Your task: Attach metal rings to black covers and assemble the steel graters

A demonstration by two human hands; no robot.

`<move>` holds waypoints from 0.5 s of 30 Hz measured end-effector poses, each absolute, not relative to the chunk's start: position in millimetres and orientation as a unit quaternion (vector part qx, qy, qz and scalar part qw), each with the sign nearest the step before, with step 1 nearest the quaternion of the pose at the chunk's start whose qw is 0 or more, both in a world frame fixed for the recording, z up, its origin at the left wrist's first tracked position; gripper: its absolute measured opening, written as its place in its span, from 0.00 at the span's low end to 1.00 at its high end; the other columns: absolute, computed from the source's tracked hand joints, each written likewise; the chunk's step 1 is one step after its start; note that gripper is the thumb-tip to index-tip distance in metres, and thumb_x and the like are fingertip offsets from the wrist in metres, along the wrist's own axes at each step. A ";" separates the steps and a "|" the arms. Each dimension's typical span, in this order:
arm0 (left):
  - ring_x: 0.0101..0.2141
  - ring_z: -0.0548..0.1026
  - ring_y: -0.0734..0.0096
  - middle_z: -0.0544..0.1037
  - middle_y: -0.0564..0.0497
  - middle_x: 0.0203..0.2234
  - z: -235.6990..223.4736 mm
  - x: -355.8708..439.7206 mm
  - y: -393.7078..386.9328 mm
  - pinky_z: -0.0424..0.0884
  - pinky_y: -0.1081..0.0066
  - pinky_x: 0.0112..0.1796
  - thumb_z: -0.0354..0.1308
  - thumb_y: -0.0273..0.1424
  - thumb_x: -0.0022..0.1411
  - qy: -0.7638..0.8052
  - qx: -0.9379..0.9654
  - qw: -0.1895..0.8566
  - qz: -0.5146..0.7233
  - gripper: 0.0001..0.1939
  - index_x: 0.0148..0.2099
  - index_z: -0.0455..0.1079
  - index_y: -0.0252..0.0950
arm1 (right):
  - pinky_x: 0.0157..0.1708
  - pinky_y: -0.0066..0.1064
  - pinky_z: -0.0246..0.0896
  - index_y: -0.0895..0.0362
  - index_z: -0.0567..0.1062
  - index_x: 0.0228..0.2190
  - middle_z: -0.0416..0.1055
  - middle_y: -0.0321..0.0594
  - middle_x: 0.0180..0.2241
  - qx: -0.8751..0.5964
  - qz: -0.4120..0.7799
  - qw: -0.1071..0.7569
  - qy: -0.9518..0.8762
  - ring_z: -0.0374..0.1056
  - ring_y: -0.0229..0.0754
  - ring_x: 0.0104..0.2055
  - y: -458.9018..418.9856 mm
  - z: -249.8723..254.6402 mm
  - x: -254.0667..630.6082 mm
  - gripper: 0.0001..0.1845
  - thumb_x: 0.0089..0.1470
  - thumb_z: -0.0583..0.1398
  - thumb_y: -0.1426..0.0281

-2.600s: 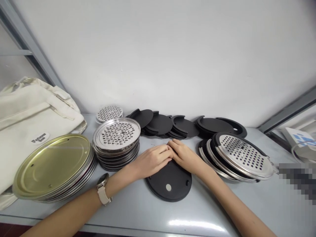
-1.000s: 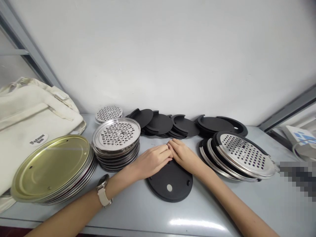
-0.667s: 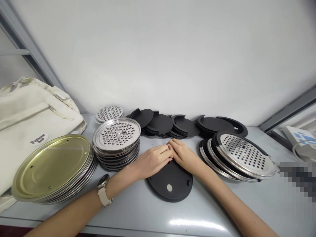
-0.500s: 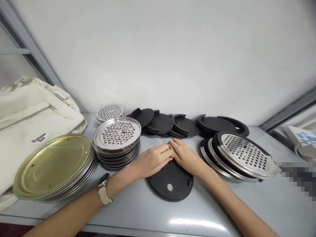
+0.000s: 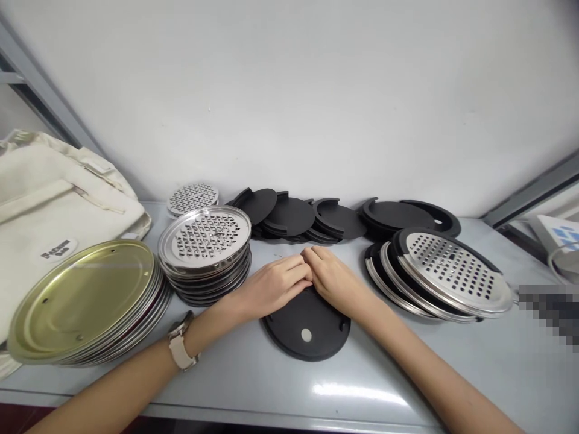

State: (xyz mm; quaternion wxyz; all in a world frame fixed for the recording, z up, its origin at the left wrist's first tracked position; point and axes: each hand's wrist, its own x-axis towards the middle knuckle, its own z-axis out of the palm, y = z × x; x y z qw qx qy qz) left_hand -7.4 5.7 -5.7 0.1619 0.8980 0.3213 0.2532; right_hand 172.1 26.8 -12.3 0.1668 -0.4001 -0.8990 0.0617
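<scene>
Head view: the left hand and the right hand stand together at the centre of the frame, fingers curled and meeting over the far part of a black disc, which lies flat on the grey table. Whether the fingers grip its edge or merely press cannot be told from here. The step in hand is judged to be a two-handed hold or press; any further move of the disc would call for even pressure and a sure grasp of its rim. The disc is matt, apparently plastic, with a pale round spot and a small dark nub near its right edge. Centre left, a stack of round graters shows bright, toothed metal; lower left, gold-toned plates are smooth and shallow-rimmed; right of centre, perforated silver discs lean, overlapping, edged in black.
</scene>
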 end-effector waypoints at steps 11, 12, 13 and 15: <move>0.37 0.71 0.71 0.71 0.50 0.35 -6.8 -7.5 6.0 0.67 0.73 0.39 0.48 0.28 0.69 0.310 0.896 0.160 0.274 0.08 0.40 0.68 0.35 | 0.34 0.34 0.59 0.55 0.60 0.29 0.61 0.41 0.31 -0.406 0.099 0.178 -0.891 0.59 0.44 0.33 30.8 -16.9 172.7 0.11 0.63 0.46 0.76; 0.37 0.71 0.71 0.71 0.50 0.35 -7.1 -7.5 6.1 0.67 0.73 0.39 0.48 0.28 0.69 0.311 0.897 0.156 0.274 0.08 0.40 0.69 0.35 | 0.34 0.34 0.59 0.55 0.61 0.29 0.61 0.41 0.31 -0.407 0.103 0.181 -0.889 0.59 0.44 0.33 31.4 -18.1 172.6 0.11 0.63 0.46 0.76; 0.37 0.71 0.71 0.71 0.50 0.35 -7.3 -7.6 6.1 0.67 0.72 0.39 0.48 0.29 0.69 0.311 0.898 0.152 0.273 0.09 0.40 0.69 0.35 | 0.34 0.34 0.59 0.55 0.61 0.29 0.62 0.41 0.31 -0.409 0.106 0.184 -0.888 0.59 0.44 0.33 31.9 -19.2 172.4 0.11 0.63 0.46 0.76; 0.37 0.71 0.70 0.71 0.50 0.35 -7.5 -7.9 6.1 0.67 0.72 0.39 0.47 0.29 0.69 0.310 0.900 0.146 0.269 0.09 0.40 0.69 0.34 | 0.35 0.34 0.59 0.55 0.62 0.30 0.62 0.41 0.31 -0.409 0.112 0.189 -0.886 0.59 0.44 0.34 32.7 -20.6 172.3 0.10 0.63 0.46 0.75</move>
